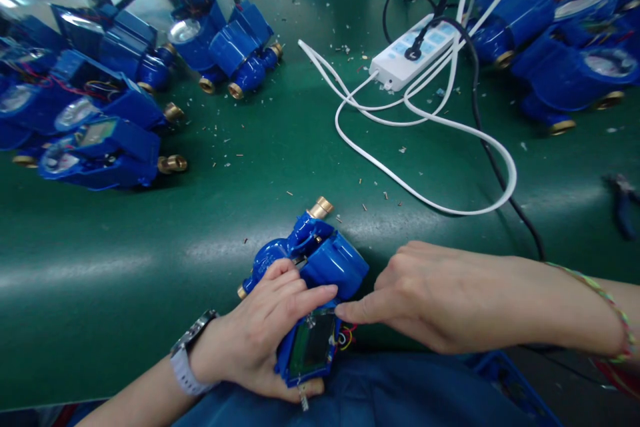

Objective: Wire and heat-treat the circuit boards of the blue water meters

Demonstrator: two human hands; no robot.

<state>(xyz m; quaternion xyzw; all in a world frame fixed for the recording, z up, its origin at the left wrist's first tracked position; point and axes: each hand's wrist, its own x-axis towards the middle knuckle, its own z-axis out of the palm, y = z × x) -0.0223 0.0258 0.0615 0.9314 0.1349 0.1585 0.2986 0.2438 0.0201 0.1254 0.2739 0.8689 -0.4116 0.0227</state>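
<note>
A blue water meter point(333, 267) with brass pipe ends lies at the near edge of the bench. In front of it is its blue display cover point(285, 353), with a dark display board point(315, 345) in it. My left hand point(265, 327) is closed around the cover, its thumb low and its index finger stretched over the top. The index fingertip of my right hand point(415, 297) touches the board's upper right corner. Its other fingers are folded and hidden, so what they hold, if anything, does not show. Thin red and yellow wires point(346, 335) come out beside the board.
Several blue meters point(107, 153) stand at the left and more meters point(575, 73) at the right. A white power strip point(413, 53) with looped white cable point(380, 157) and a black cord lies behind. Pliers point(624, 203) lie far right. Small scraps dot the green bench point(200, 227).
</note>
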